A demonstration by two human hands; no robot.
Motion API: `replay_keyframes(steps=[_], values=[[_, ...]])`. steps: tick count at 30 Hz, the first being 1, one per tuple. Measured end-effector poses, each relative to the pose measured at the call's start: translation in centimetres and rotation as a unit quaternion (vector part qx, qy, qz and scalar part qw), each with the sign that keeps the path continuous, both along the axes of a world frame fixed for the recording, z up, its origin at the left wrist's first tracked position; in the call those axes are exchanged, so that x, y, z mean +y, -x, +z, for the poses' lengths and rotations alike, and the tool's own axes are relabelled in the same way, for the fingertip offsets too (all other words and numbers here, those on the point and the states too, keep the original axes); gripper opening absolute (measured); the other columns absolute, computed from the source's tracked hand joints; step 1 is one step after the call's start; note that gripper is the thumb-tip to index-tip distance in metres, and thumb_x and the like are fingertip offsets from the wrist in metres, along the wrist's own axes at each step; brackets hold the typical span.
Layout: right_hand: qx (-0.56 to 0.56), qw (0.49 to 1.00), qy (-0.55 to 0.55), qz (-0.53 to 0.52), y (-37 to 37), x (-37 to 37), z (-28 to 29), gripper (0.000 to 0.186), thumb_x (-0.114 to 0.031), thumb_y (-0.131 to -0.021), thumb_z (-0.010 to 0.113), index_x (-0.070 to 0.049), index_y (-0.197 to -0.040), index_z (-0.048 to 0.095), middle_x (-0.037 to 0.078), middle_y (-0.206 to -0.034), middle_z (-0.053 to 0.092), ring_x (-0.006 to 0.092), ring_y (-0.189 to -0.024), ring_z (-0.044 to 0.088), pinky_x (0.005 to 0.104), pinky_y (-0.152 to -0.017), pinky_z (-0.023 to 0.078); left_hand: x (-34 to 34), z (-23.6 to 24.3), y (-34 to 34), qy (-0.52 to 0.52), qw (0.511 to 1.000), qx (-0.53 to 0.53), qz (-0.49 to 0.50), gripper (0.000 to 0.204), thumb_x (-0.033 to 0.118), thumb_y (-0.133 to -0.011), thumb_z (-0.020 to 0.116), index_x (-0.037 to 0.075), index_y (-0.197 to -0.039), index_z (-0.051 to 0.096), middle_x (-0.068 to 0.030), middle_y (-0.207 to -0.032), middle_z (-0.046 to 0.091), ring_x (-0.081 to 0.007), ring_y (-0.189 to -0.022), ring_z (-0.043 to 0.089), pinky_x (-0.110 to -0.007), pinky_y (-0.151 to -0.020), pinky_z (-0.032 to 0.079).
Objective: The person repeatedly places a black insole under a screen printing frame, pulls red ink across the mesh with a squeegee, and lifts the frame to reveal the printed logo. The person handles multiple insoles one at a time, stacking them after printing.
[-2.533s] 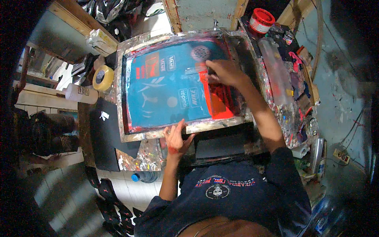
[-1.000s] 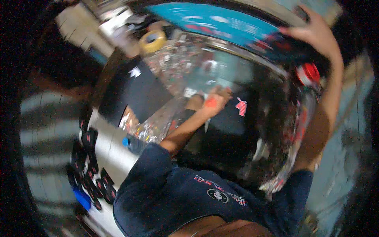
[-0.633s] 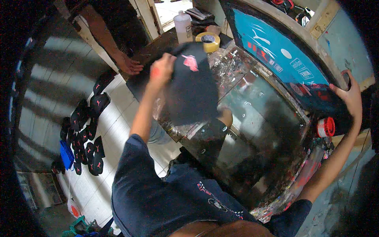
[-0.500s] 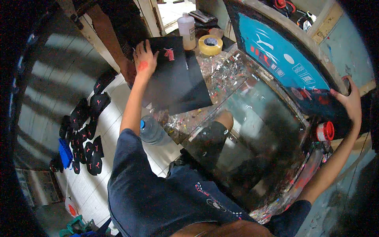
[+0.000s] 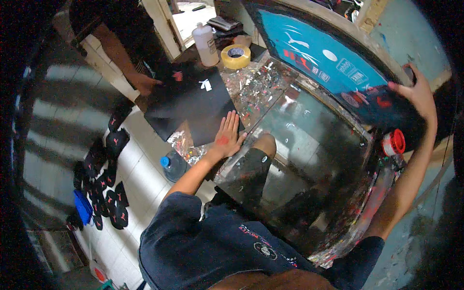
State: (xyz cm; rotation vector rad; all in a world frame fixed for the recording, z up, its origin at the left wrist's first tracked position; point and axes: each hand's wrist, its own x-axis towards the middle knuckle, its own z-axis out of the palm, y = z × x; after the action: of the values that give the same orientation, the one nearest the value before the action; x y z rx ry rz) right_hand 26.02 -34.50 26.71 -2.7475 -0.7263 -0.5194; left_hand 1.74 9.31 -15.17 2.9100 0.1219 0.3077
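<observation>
My left hand [image 5: 227,137] lies flat with fingers stretched on the near right edge of a black sheet [image 5: 188,113] that bears a small white mark. My right hand [image 5: 419,96] is hooked round the right end of a raised, tilted printing screen [image 5: 309,46], with teal mesh and white and red designs. Below the screen is a dark glass plate [image 5: 314,140], reflecting the surroundings. At the sheet's far left, a co-worker's hand [image 5: 145,84] holds a dark piece with a red mark [image 5: 178,76]; its outline blends into the sheet.
Behind the sheet stand a clear bottle [image 5: 205,46] and a roll of yellowish tape [image 5: 236,57]. A red-rimmed tub [image 5: 394,142] is near my right forearm. A blue-capped water jug [image 5: 174,166] stands left of the paint-spattered table [image 5: 261,87]. Several black pieces [image 5: 104,179] lie on the floor.
My left hand has moved from the sheet's far left to its near right edge. The red mark has shifted left, and a white mark now shows. My right hand stays on the screen.
</observation>
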Motion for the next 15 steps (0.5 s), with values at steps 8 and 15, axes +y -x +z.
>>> replay_keyframes(steps=[8, 15], values=[[0.007, 1.0, 0.015, 0.016, 0.8, 1.6, 0.5, 0.104, -0.058, -0.063, 0.089, 0.009, -0.137, 0.057, 0.026, -0.131, 0.065, 0.0364, -0.123, 0.063, 0.0387, -0.107, 0.047, 4.1, 0.8, 0.9, -0.005, 0.996, -0.016, -0.087, 0.065, 0.037, -0.108, 0.048, -0.008, -0.153, 0.038, -0.0257, -0.161, 0.037, -0.0398, -0.15, 0.036, -0.048, -0.125, 0.027], [-0.022, 0.999, 0.029, 0.035, 0.5, 1.7, 0.6, 0.104, -0.065, -0.059, 0.088, 0.007, -0.129, 0.064, 0.026, -0.125, 0.069, 0.0382, -0.115, 0.068, 0.0434, -0.103, 0.05, -8.6, 2.7, 2.9, 0.11, 0.943, -0.081, -0.302, 0.051, 0.029, -0.104, 0.051, 0.004, -0.148, 0.051, -0.0207, -0.162, 0.039, -0.0364, -0.152, 0.034, -0.052, -0.125, 0.022]])
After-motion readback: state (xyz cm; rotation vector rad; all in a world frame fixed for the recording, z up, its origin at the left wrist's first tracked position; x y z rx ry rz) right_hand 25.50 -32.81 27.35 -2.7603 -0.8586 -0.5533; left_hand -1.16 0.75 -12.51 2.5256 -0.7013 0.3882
